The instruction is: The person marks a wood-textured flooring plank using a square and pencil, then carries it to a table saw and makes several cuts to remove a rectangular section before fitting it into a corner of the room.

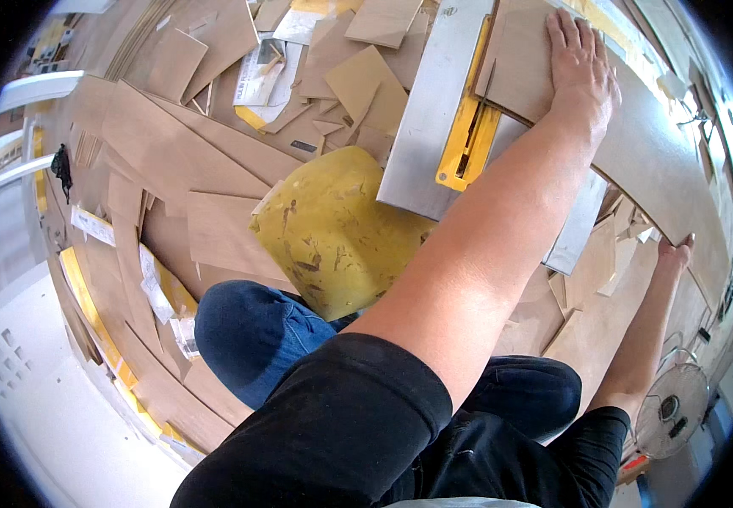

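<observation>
The left hand (585, 83) is pressing flat, fingers extended, on the long brown board (656, 148), which is lying across the silver metal plate (421, 127) with its yellow insert (453, 161), while the right hand (676, 252) is gripping its near edge.

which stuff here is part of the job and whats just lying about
In use: long board; left hand, flat on wood; right hand, at board's edge; metal table; yellow slotted insert.
Lying about: wood offcuts; fan, standing aside.
</observation>
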Available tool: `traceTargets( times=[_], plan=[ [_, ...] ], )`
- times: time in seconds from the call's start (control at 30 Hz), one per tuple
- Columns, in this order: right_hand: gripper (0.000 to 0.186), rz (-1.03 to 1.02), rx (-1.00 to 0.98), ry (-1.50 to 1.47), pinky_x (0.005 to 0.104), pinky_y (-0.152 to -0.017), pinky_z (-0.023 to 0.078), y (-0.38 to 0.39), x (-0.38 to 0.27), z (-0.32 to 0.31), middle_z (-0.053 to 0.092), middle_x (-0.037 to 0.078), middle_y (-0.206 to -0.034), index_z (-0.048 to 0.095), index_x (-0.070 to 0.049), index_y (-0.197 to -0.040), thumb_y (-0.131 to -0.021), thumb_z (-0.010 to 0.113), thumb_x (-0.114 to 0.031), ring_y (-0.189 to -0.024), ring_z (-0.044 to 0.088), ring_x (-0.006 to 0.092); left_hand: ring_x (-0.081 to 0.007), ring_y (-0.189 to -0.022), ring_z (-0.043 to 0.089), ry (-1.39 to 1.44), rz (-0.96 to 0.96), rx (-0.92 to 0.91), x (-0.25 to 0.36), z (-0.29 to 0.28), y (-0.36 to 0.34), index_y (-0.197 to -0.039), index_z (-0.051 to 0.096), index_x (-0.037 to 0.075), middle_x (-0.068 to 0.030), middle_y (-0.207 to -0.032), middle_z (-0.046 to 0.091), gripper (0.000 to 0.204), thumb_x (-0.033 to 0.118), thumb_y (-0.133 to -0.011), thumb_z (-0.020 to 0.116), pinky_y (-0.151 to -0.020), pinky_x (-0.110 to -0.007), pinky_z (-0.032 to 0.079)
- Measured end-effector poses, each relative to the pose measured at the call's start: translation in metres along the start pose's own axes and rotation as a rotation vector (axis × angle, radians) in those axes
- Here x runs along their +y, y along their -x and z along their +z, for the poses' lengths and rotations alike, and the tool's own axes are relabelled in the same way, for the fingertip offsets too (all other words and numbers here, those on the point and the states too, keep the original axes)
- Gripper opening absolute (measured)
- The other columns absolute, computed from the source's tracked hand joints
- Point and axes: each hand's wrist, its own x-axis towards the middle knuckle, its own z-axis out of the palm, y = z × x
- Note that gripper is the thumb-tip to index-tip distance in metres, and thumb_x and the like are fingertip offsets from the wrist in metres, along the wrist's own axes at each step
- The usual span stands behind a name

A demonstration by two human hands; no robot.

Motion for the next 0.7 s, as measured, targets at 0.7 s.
traceTargets(
  times=[0.7],
  plan=[
    [0.040,0.041,0.007,-0.026,0.0537,-0.103,0.055,0.040,0.009,-0.008,0.067,0.012,-0.133,0.060,-0.004,-0.134,-0.104,0.045,-0.025,-0.122,0.064,0.0334,-0.0457,-0.153,0.018,-0.051,-0.003,0.020,-0.004,-0.009,0.028,-0.160,0.031,0.006,-0.0158,-0.165,0.030,0.064,0.041,-0.107,0.031,-0.123,-0.061,0.009]
  ],
)
